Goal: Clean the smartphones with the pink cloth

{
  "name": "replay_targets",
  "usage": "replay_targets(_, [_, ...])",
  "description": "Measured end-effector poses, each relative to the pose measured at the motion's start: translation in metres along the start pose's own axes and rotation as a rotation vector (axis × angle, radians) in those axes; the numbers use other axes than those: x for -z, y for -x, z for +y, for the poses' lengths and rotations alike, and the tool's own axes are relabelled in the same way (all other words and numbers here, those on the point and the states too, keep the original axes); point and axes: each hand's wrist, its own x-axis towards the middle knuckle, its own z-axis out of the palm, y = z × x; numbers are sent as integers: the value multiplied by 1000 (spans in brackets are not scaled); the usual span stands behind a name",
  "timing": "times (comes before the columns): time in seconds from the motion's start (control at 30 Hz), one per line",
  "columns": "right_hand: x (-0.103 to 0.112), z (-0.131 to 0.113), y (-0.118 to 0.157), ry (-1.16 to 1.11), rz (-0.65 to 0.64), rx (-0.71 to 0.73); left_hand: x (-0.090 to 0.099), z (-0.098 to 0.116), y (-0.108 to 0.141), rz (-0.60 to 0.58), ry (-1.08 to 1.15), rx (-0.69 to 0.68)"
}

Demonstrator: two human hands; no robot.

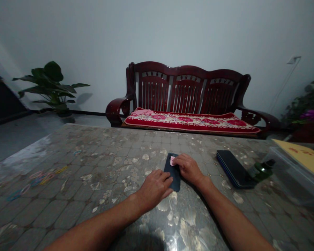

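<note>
A dark blue-grey phone [176, 177] lies flat on the patterned tablecloth in front of me, apparently back side up. My left hand [155, 184] grips its left edge, with the fingers resting over its lower half. A small pink piece [172, 160], cloth or paper, is pinched under the fingers of my right hand [188, 168]. Those fingers press it against the phone's upper end, near what looks like the camera area. The fingertips and part of the phone's right side are hidden by my right hand.
To the right lie a black phone-like slab [232, 167] on a blue one, a green bottle [261, 170] and a clear plastic box [290, 177] under a yellow sheet [303, 157]. Coloured bands [44, 177] lie at left. Behind the table [107, 139] stands a wooden bench [185, 90].
</note>
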Motion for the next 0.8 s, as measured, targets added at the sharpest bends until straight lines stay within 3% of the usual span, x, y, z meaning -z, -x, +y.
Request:
replay_targets(0.17, [-3, 4, 0, 21, 31, -51, 3, 1, 0, -23, -1, 1])
replay_targets(0.43, [4, -4, 1, -35, -8, 24, 3, 1, -1, -15, 9, 6])
replay_targets(0.8, [-2, 1, 3, -20, 58, -16, 1, 0, 0, -5, 15, 9])
